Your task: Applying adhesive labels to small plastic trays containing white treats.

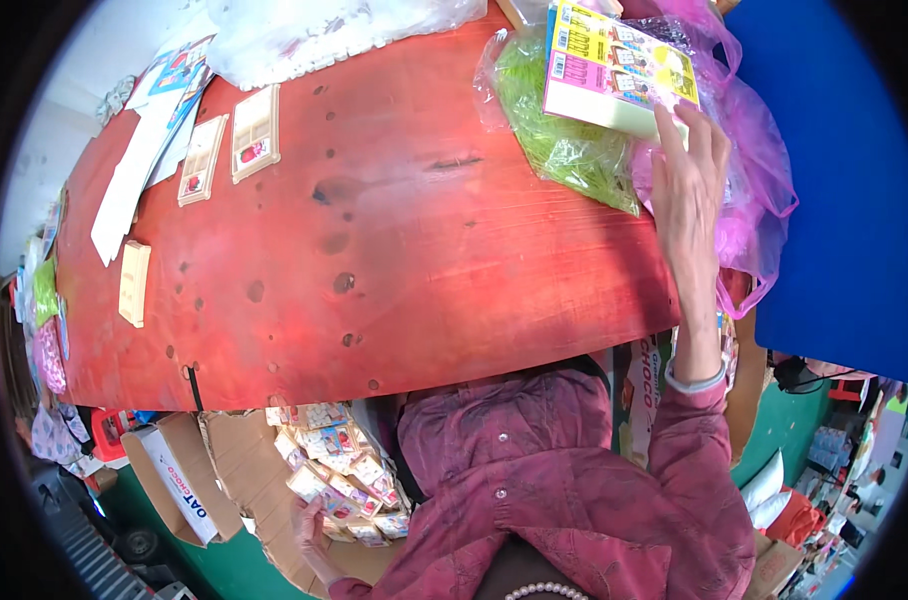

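Right hand (689,175), at the upper right of the frame, is stretched out with fingers extended and loosely together; its fingertips (666,118) rest against the lower edge of a flat yellow-and-pink printed box (614,62), touching rather than clasping it. The box lies atop a clear bag of green shredded filler (564,140), with a pink plastic bag (749,130) just beside and partly under the hand. Left hand (309,530), at the lower left centre below the table edge, is down in an open cardboard carton (239,455) among small printed packets (339,465) (whether its fingers close on any packet cannot be told, being partly hidden). The red table (394,240) carries three pale wooden trays (256,130) toward the upper left and white paper sheets (134,170) near its left edge
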`<state>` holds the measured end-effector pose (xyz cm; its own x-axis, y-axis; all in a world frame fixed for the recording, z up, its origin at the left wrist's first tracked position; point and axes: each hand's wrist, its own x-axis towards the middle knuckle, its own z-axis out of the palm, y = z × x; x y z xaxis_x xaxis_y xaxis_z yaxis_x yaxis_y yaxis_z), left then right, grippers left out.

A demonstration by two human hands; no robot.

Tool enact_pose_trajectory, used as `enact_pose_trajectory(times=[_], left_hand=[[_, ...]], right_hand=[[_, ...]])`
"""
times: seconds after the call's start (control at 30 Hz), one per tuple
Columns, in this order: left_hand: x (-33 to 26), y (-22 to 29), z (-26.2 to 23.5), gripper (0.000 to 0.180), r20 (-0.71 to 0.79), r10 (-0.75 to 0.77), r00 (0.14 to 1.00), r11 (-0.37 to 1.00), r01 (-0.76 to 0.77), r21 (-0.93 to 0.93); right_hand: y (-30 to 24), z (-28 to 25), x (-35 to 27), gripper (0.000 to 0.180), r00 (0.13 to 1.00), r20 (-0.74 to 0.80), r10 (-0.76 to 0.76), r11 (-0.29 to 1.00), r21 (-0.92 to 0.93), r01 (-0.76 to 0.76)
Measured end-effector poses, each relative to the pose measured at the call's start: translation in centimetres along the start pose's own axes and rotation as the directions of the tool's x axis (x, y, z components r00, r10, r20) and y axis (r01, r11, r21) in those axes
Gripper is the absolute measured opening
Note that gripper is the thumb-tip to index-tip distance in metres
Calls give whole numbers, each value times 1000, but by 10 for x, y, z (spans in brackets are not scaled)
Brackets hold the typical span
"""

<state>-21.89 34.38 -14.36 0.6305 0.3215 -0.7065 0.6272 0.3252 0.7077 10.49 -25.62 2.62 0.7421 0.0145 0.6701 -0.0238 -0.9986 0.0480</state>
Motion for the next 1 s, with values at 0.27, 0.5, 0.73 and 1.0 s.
enact_pose_trajectory(times=[0.27,0.5,0.73,1.0], left_hand=[[39,-41,-24,31,-55,142,988,496,-23,868],[-5,124,168,31,85,436,896,719,-404,565],[-39,169,372,45,767,337,545,911,-395,-120],[-23,145,461,33,739,246,628,950,-3,-314]], right_hand=[[39,34,-3,31,996,15,-89,994,-63,89],[36,12,-5,22,994,-49,-96,995,23,97],[-13,-30,-44,21,980,-162,-116,992,29,122],[-60,-67,-118,27,948,234,-215,893,441,94]])
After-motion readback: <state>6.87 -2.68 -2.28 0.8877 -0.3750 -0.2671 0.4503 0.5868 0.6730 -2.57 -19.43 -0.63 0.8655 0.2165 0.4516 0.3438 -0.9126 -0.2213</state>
